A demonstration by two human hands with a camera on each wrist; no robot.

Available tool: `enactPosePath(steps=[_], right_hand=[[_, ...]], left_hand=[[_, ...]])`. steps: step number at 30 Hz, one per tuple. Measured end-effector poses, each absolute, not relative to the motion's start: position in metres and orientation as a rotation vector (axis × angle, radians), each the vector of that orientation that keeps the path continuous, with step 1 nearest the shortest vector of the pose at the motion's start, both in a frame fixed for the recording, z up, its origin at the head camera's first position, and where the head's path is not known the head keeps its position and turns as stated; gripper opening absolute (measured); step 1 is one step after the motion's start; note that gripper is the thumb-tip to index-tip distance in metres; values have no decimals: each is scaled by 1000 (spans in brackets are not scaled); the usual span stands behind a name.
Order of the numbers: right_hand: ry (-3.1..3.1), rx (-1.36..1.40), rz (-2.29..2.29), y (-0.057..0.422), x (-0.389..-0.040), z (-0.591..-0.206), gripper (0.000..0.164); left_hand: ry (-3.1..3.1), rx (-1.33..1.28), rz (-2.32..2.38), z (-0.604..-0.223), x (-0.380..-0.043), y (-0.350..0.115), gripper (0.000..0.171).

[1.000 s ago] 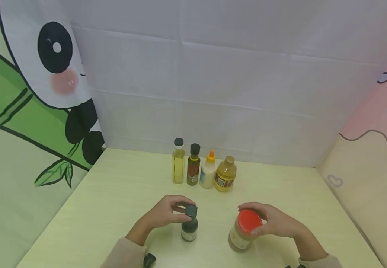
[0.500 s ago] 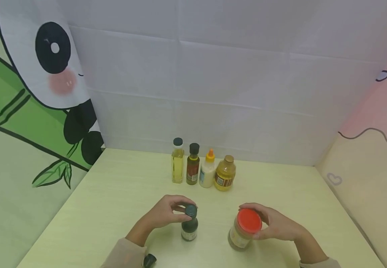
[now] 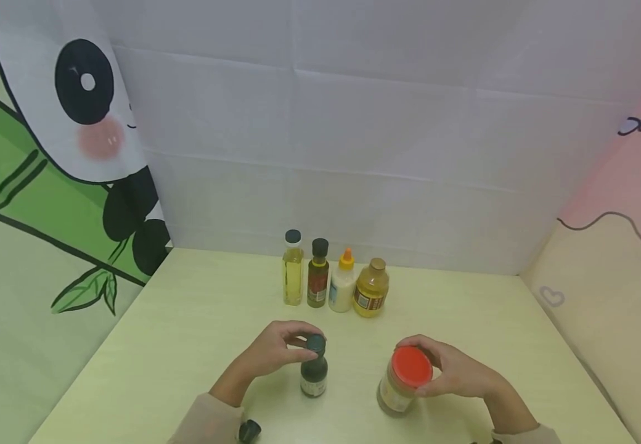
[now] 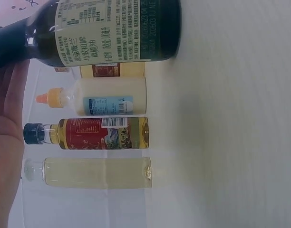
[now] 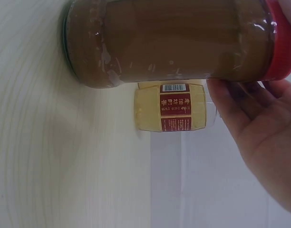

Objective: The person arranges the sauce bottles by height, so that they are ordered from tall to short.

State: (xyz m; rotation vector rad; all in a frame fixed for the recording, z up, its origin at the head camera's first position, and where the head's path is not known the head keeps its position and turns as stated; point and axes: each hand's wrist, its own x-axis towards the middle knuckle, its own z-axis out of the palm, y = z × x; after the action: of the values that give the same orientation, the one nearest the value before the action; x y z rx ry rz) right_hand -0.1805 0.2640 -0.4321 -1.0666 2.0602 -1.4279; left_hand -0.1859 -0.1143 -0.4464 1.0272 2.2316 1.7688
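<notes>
My left hand [image 3: 278, 349] pinches a small dark green glass bottle [image 3: 314, 374] at its cap and neck, thumb on the near side. The bottle stands upright, and its white label [image 4: 105, 35] of small print faces the left wrist view. To the right, my right hand [image 3: 456, 370] grips a jar of brown spread [image 3: 395, 394] just under its red lid [image 3: 412, 367], with the thumb at the near side. That jar fills the top of the right wrist view, where its brown filling [image 5: 174, 40] shows through the wall. Some fingers are hidden behind it.
Behind the hands, a row stands on the pale table [image 3: 215, 290]: a tall clear oil bottle [image 3: 293, 277], a dark-capped bottle with red label [image 3: 317, 280], a white squeeze bottle [image 3: 342, 290] and a squat yellow bottle [image 3: 371, 293]. A white cloth wall [image 3: 354, 154] closes the back.
The green bottle and my left hand have shifted very slightly away from me. My right thumb has slid a little lower on the jar. The head view has turned slightly.
</notes>
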Motion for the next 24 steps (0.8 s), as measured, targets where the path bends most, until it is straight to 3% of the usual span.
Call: enactPosePath(steps=[24], right_hand=[[2022, -1055, -1422, 264, -183, -432, 60]], left_hand=[[2271, 961, 1760, -421, -204, -90, 35]])
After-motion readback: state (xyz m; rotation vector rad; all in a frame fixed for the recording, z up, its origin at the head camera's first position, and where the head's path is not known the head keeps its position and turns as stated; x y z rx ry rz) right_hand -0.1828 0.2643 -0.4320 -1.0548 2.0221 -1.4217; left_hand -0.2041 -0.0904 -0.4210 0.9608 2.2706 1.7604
